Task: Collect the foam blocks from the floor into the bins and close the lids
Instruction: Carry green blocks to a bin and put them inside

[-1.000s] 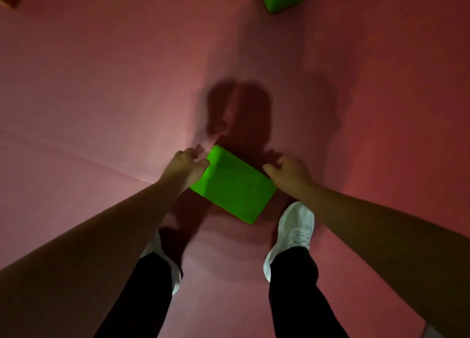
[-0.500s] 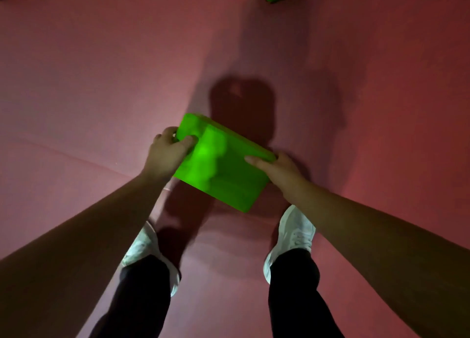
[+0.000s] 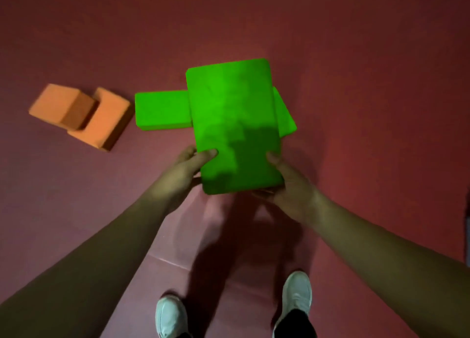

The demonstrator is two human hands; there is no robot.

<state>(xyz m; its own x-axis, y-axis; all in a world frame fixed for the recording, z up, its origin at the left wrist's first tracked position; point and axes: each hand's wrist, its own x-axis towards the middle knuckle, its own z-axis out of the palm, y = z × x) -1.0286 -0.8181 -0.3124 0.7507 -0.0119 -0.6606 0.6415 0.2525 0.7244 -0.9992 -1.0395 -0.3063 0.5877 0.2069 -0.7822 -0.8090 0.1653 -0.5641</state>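
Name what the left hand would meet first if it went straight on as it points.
The green block, which the left hand grips by its near corner. Past that, depth is unclear.

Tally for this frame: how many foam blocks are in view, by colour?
Green: 3 - the held green block, the left green block on the floor, and the right green block, mostly hidden behind the held one.
Orange: 2 - the upper orange block resting on the lower orange block.
Total: 5
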